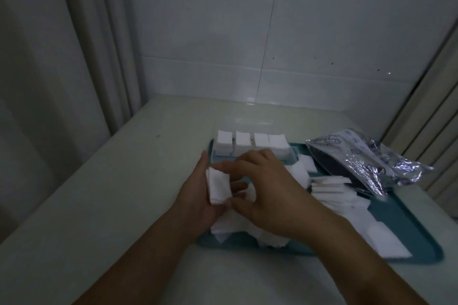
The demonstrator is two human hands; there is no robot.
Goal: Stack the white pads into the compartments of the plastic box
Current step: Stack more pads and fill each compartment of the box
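A clear plastic box (250, 147) stands at the far end of a teal tray (421, 242), its compartments filled with stacks of white pads. My left hand (198, 195) holds a small stack of white pads (219, 187) upright in its palm. My right hand (267, 188) reaches across and pinches that stack, fingers on its top edge and thumb at its lower corner. More loose white pads (332, 190) lie scattered over the tray, some hidden under my hands.
A crinkled silver foil bag (366, 161) lies on the tray's far right corner. The tray sits on a pale table (111, 193) set against a tiled wall. A curtain hangs at the left, and vertical slats stand at the right.
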